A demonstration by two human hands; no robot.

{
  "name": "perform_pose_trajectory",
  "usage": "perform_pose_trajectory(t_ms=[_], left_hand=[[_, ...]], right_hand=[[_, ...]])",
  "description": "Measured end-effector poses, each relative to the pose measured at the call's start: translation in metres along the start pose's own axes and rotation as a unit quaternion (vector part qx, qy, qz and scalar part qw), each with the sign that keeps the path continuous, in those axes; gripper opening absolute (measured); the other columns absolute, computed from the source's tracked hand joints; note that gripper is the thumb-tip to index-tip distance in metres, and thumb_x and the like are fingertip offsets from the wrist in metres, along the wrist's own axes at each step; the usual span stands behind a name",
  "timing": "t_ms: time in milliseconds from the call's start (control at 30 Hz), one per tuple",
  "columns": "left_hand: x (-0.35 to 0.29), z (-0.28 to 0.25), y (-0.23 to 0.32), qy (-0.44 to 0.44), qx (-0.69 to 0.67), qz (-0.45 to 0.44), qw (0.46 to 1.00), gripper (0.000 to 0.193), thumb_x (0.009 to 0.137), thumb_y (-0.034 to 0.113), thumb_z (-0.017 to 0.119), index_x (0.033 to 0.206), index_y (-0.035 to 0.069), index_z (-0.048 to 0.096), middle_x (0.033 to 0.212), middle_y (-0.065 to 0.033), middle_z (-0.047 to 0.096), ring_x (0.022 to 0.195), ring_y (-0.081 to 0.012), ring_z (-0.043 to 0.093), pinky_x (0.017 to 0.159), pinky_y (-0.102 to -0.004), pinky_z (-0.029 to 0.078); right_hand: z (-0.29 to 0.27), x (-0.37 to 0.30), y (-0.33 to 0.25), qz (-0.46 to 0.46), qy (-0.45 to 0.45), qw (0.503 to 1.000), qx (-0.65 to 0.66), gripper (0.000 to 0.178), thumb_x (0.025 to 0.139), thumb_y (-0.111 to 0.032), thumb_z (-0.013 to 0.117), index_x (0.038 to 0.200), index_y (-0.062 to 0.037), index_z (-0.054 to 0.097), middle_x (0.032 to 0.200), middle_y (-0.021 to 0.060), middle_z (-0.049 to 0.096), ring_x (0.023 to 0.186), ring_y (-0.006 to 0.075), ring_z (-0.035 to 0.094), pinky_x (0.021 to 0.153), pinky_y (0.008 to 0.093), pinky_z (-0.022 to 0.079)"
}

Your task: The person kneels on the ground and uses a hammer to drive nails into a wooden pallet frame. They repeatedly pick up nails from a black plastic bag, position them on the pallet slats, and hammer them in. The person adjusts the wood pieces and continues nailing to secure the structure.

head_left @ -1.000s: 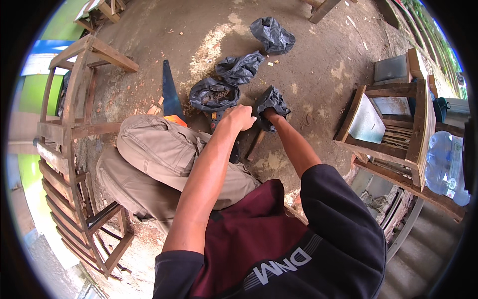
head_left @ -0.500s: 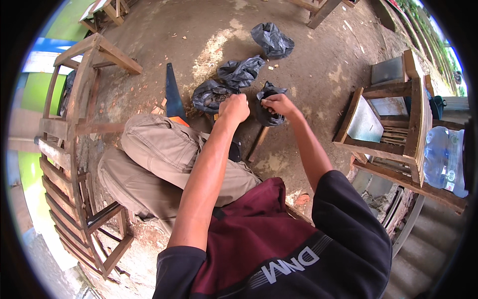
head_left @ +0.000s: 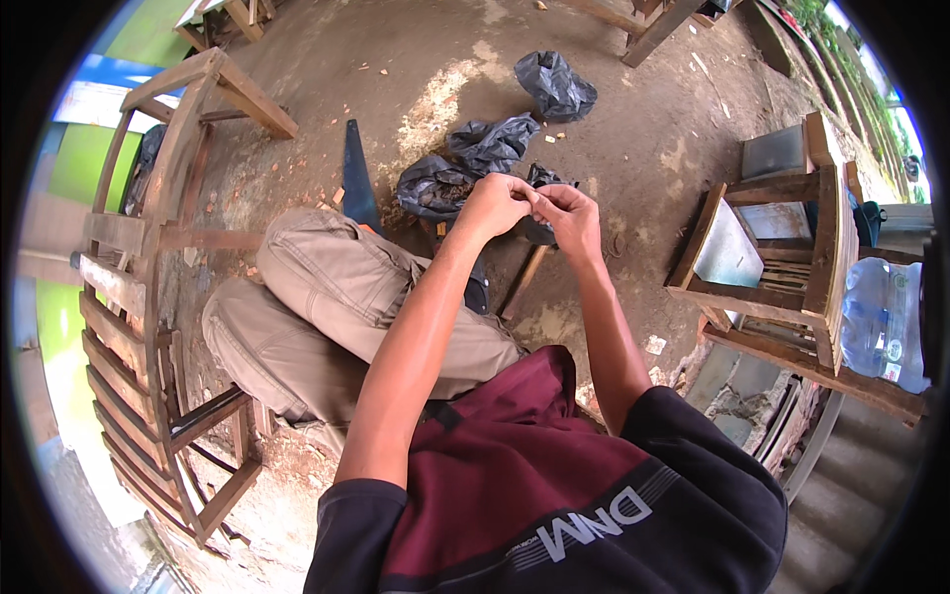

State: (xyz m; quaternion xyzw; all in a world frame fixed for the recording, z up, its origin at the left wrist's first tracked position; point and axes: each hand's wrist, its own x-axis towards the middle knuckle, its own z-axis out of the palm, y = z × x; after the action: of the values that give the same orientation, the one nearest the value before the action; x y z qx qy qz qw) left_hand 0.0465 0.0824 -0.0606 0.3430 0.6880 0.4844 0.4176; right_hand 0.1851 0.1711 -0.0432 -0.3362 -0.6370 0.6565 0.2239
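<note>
My left hand and my right hand meet fingertip to fingertip in front of me, both in a pinch. Whatever lies between the fingers is too small to make out. Partly hidden behind them is a black plastic bag. Just left of that, an opened black plastic bag shows brownish bits inside. Farther off lie two more crumpled black plastic bags, one dark and loose, the other at the far end. Below my hands, a wooden stick slants down, its top end covered.
A dark saw blade lies left of the bags, near my bent knee. Wooden chair frames stand on the left. At right, a wooden chair is beside a large clear water bottle. Wood chips dot the dirt floor.
My right hand has left the nearest bag and come up to my left hand; their fingertips now meet. My left hand has shifted slightly right, and the view has moved a little.
</note>
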Motion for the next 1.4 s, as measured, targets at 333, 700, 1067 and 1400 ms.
perform_pose_trajectory(t_ms=[333, 700, 1067, 1400], left_hand=[[-0.018, -0.013, 0.034, 0.083, 0.277, 0.014, 0.957, 0.027, 0.095, 0.031, 0.060, 0.094, 0.009, 0.075, 0.093, -0.0218, 0.070, 0.093, -0.0423, 0.066, 0.082, -0.0510, 0.052], [-0.095, -0.061, 0.011, 0.278, 0.035, 0.133, 0.951, 0.024, 0.093, 0.024, 0.068, 0.103, 0.003, 0.074, 0.091, -0.0139, 0.064, 0.083, -0.0280, 0.064, 0.075, -0.0366, 0.049], [-0.161, -0.143, 0.024, 0.393, -0.258, 0.172, 0.866, 0.027, 0.090, 0.017, 0.074, 0.113, 0.002, 0.072, 0.092, -0.0040, 0.073, 0.081, -0.0093, 0.064, 0.076, -0.0258, 0.052], [-0.281, -0.401, 0.021, 0.685, 0.025, 0.075, 0.724, 0.034, 0.089, 0.028, 0.076, 0.108, 0.000, 0.074, 0.099, -0.0103, 0.076, 0.088, -0.0160, 0.069, 0.079, -0.0299, 0.052]], right_hand=[[-0.036, -0.035, 0.189, 0.117, 0.153, 0.946, -0.260, 0.047, 0.095, -0.044, 0.064, 0.102, 0.0031, 0.066, 0.077, 0.0106, 0.063, 0.077, 0.0261, 0.062, 0.075, 0.0382, 0.050], [0.003, -0.066, 0.293, 0.214, 0.132, 0.780, -0.573, 0.079, 0.077, -0.050, 0.081, 0.117, 0.0134, 0.055, 0.111, 0.0255, 0.059, 0.100, 0.0414, 0.068, 0.081, 0.0475, 0.058], [-0.038, 0.029, 0.215, 0.491, -0.025, 0.676, 0.550, 0.028, 0.096, -0.015, 0.058, 0.106, 0.0111, 0.054, 0.072, 0.0071, 0.054, 0.059, 0.0159, 0.056, 0.057, 0.0251, 0.054], [0.160, -0.055, -0.061, 0.397, -0.327, 0.598, 0.615, 0.027, 0.106, -0.013, 0.041, 0.120, 0.0080, 0.050, 0.071, 0.0005, 0.046, 0.051, 0.0067, 0.047, 0.046, 0.0206, 0.043]])
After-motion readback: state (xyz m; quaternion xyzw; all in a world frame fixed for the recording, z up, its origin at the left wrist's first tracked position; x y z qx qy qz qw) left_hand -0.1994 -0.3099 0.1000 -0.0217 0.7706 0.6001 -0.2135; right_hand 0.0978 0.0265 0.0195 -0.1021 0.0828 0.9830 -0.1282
